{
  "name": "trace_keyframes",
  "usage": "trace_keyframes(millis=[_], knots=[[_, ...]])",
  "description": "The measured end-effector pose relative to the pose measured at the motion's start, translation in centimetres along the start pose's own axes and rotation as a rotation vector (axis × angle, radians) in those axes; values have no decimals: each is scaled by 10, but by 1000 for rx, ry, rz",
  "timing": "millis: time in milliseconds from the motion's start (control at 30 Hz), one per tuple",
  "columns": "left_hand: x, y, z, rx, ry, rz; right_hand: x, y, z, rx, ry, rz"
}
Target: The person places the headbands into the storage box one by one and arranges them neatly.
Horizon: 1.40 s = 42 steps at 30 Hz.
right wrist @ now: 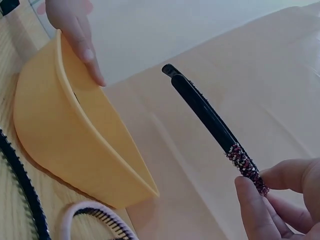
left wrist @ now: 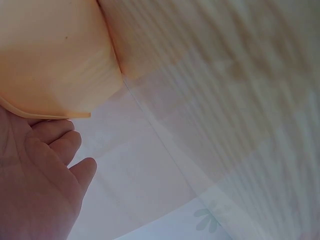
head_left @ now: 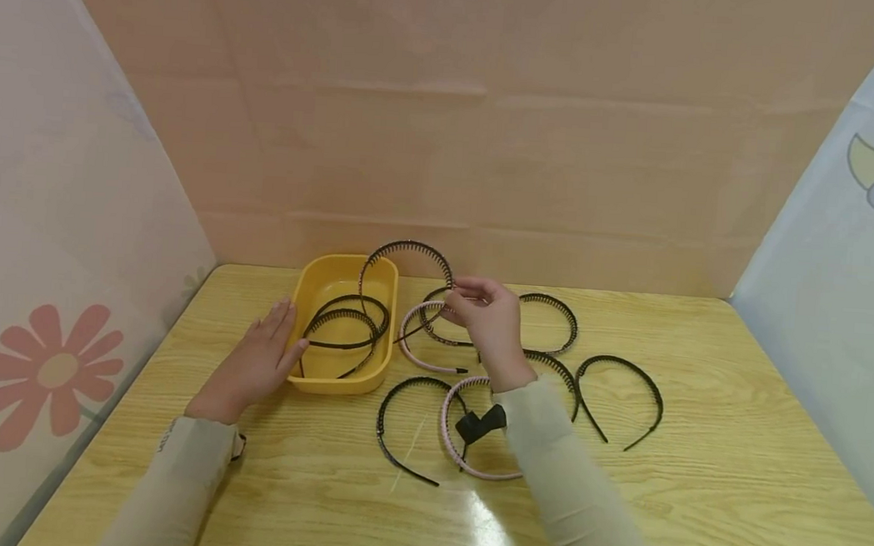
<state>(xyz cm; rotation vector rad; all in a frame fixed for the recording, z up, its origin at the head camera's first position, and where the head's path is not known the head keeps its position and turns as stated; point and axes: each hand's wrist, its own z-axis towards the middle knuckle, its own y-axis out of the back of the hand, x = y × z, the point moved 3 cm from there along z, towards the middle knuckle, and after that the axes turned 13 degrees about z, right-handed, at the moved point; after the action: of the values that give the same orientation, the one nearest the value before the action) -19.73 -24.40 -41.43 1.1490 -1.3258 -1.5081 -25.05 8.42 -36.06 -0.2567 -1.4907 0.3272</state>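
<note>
A yellow plastic basin (head_left: pixel 340 386) stands at the table's back left, with black toothed headbands (head_left: pixel 345 347) lying inside. My left hand (head_left: pixel 251 366) rests along its left rim, fingers extended; in the left wrist view that hand (left wrist: pixel 40 175) touches the basin's edge (left wrist: pixel 55 50). My right hand (head_left: pixel 488 322) pinches a black toothed headband (head_left: pixel 410 242) between thumb and fingers, raised just right of the basin. In the right wrist view, red and silver beads cover part of this headband (right wrist: pixel 245 162), and the fingertips grip the beaded part.
Several headbands lie right of the basin: a pink one (head_left: pixel 405 334), a pink one (head_left: pixel 444 432) with a black bow (head_left: pixel 482 424), and black ones (head_left: pixel 381 424), including one farthest right (head_left: pixel 658 395). Cloth-like walls border the wooden table (head_left: pixel 734 458) at the back and sides.
</note>
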Motion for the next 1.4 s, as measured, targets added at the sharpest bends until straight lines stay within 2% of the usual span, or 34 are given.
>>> trace_keyframes(millis=[633,767,1000,1400], knots=[[2,-3,0,0,-4,-1,-31,-36,-12,33,-23,-41],[2,-3,0,-7,-5,-4,-33,-41,-16,42,-6,-92],[1,-1,1,-10,-7,2,-39,-49,-19,41,72,-236],[0,0,0,-6,1,2,-62,-61,-23,74,70,-317]])
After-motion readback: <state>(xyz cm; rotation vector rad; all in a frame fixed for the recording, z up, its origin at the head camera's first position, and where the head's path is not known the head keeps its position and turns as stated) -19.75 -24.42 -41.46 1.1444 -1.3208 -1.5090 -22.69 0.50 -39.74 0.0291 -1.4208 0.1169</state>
